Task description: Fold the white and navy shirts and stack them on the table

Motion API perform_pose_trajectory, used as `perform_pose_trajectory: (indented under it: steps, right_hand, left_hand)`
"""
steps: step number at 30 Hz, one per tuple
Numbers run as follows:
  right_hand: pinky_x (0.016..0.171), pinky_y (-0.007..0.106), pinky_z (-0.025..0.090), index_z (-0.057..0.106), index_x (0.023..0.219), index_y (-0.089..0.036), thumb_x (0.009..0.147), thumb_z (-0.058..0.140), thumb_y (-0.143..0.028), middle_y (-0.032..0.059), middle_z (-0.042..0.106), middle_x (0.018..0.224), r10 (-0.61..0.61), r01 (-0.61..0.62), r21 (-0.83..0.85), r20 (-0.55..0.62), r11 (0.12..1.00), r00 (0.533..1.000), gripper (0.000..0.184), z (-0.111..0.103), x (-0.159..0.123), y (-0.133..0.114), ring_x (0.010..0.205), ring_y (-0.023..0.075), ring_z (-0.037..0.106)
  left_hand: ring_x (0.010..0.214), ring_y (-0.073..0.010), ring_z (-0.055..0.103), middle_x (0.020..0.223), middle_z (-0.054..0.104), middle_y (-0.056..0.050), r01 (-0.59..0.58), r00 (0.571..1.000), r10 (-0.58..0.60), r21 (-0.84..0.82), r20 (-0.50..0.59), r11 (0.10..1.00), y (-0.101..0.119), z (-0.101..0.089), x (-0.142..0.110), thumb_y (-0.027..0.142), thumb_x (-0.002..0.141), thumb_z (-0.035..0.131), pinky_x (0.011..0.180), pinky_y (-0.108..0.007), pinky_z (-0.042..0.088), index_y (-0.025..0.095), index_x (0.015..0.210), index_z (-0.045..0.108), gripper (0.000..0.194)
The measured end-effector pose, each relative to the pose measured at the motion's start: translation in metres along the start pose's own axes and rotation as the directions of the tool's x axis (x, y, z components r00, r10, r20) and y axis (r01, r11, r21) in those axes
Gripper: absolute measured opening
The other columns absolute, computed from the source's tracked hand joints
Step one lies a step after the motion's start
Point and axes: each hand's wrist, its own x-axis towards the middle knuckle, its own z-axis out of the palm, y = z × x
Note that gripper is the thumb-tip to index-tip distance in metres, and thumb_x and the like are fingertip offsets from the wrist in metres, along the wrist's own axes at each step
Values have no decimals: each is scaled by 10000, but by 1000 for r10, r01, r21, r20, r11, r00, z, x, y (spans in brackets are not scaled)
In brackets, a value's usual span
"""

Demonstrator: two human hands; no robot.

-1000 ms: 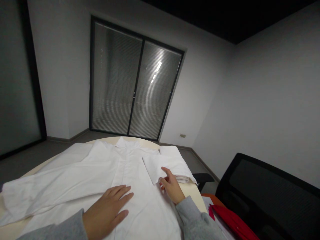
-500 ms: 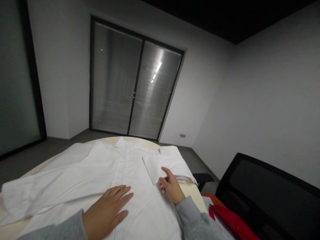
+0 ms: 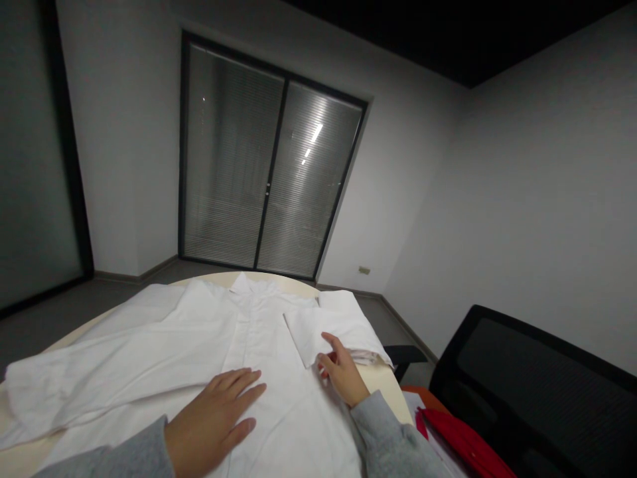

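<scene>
A white shirt (image 3: 149, 345) lies spread on a round, light-coloured table (image 3: 383, 385), its collar (image 3: 243, 284) towards the far edge. On the left its sleeve reaches out to the table's side. The right sleeve (image 3: 308, 325) is folded back over the front. My left hand (image 3: 219, 411) rests open and flat on the shirt's lower front, fingers spread. Beside the end of the folded sleeve is my right hand (image 3: 341, 368), its index finger stretched over the cloth and the other fingers loosely bent. No cloth shows pinched between them.
A black mesh chair (image 3: 537, 372) stands at the right, its armrest (image 3: 405, 354) near the table edge. Red cloth (image 3: 458, 438) and papers lie at the lower right. Behind the table are a blind-covered glass door (image 3: 269, 159) and grey walls.
</scene>
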Motion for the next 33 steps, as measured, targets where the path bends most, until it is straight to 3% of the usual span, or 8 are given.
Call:
perform_pose_trajectory:
  steps: [9, 18, 33]
  right_hand:
    - [584, 310, 504, 508, 1418, -138, 772, 591, -439, -33, 636, 698, -18, 18, -10, -20, 1000, 1000, 717, 1, 1, 3, 569, 166, 589]
    - [599, 321, 511, 507, 1434, -127, 771, 600, -446, -30, 647, 698, -20, 21, 13, -19, 1000, 1000, 742, 1, 3, 7, 564, 170, 603]
    - [553, 286, 493, 545, 1456, -120, 788, 617, -405, -26, 671, 666, -23, 23, 19, -7, 1000, 1000, 730, 0, 0, 1, 539, 152, 595]
  left_hand:
    - [1466, -322, 469, 1599, 502, -20, -42, 994, 40, -19, -98, 999, -11, 16, 3, 411, 1014, 550, 1206, -566, 405, 377, 1500, 561, 488]
    - [1504, -313, 412, 1634, 449, -27, 8, 1000, -8, -10, 0, 1000, -2, 3, 1, 409, 1026, 509, 1241, -558, 348, 332, 1525, 542, 506]
    - [1482, -320, 445, 1616, 478, -30, -14, 999, 13, -14, -45, 1000, -6, 8, -1, 399, 1016, 539, 1226, -548, 380, 344, 1512, 556, 499]
